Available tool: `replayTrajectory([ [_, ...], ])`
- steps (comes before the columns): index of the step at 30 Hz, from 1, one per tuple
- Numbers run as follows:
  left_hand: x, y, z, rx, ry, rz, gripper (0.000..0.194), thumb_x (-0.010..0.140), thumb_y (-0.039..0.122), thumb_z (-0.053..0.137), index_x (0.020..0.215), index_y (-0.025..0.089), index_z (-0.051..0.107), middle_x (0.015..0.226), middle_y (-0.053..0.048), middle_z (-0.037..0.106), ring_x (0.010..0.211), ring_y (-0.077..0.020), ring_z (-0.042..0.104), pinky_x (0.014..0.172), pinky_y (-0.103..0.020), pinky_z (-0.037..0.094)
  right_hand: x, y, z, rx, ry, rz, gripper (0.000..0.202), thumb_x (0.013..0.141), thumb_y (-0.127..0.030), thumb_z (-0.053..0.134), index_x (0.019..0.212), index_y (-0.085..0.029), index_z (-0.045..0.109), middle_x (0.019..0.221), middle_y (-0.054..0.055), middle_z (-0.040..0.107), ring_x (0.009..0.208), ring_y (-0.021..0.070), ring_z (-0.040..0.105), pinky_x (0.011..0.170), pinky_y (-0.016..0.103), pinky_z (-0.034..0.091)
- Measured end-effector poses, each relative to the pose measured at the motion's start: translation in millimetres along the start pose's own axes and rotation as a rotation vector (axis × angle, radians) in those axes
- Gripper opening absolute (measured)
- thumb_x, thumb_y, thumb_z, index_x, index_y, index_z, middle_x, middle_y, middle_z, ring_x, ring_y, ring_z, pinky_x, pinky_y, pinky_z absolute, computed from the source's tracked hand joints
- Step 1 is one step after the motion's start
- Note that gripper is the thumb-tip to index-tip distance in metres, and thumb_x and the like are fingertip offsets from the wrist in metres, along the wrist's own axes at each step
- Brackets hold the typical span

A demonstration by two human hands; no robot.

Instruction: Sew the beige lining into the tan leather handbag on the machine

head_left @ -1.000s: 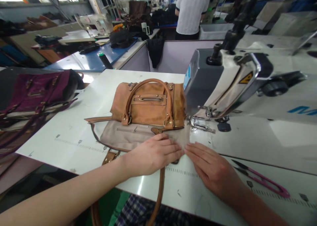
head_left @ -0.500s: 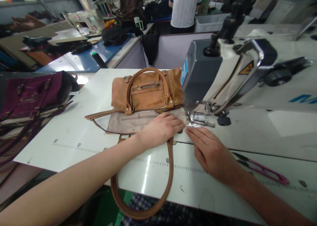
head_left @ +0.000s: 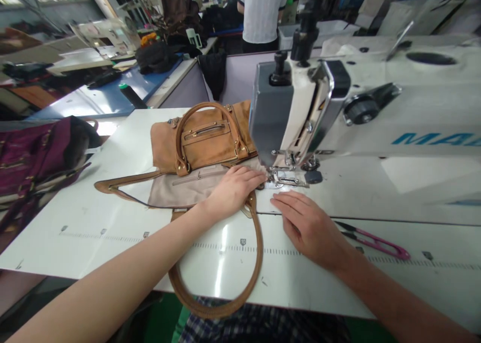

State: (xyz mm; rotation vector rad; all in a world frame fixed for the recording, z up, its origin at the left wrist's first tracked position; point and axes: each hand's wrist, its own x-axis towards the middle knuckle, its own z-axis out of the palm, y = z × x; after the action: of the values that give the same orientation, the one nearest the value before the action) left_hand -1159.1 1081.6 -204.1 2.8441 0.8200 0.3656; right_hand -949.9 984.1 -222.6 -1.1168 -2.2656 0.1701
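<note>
A tan leather bag point(head_left: 206, 142) lies on the white sewing table, its beige lining point(head_left: 180, 187) spread toward me. One handle loops over the front edge. My left hand point(head_left: 236, 189) rests flat on the lining beside the metal presser foot point(head_left: 287, 179), fingers extended and close together. Just right of the bag, my right hand point(head_left: 304, 223) lies on the table in front of the foot, fingers stretched out, holding nothing. The sewing machine head point(head_left: 278, 107) stands over the bag's right end and hides part of it.
Pink-handled snips point(head_left: 379, 244) lie right of my right hand. A purple bag point(head_left: 41, 157) sits at the left. A green-tipped thread cone point(head_left: 131, 95) stands behind the table. A person in a white shirt point(head_left: 262, 15) stands farther back.
The view has turned to the right. The bag's lining and strap end stretch farther left, and my right hand is now a little apart from the bag and the presser foot.
</note>
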Motion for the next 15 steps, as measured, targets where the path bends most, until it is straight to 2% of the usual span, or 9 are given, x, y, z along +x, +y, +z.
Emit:
replayTrajectory([
  [11,-2.9,1.9,0.5,-0.03,0.018,-0.067,0.036,0.098,0.015,0.039,0.132,0.017,0.052,0.132,-0.006,0.057,0.11,-0.0224,0.049,0.093,-0.036,0.035,-0.2,-0.9,0.7,-0.027,0.047,0.024,0.034,0.085,-0.003,0.044,0.114,-0.006,0.063,0.112,0.015,0.063,0.108,0.0268,0.054,0.099,0.048,0.047],
  [15,-22.8,20.7,-6.3,-0.057,-0.06,-0.01,0.034,0.1,0.017,0.036,0.129,0.017,0.054,0.127,-0.006,0.06,0.102,-0.0221,0.049,0.089,-0.037,0.034,-0.9,0.4,-0.8,-0.019,0.074,0.023,0.032,0.084,-0.002,0.045,0.11,-0.007,0.064,0.109,0.014,0.064,0.103,0.0264,0.055,0.095,0.047,0.048],
])
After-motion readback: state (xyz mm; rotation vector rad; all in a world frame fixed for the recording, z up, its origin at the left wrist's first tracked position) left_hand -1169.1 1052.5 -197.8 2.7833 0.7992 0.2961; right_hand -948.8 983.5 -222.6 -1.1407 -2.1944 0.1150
